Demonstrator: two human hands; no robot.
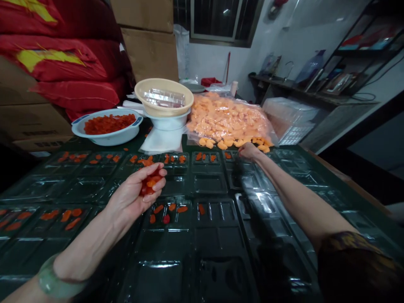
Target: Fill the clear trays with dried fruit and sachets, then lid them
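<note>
My left hand is cupped and shut on a small bunch of red-orange dried fruit pieces, held over black plastic compartment trays that cover the table. More of these pieces lie scattered in the tray compartments just below that hand. My right hand reaches far forward, its fingers bunched at the front edge of a large clear bag of pale orange pieces. Several loose pale orange pieces lie along the bag's near edge, close to those fingers.
A white two-handled bowl of red pieces stands at the far left. A beige bowl holding clear plastic sits on a white bowl. Cardboard boxes, red bags and a stack of clear trays surround the table.
</note>
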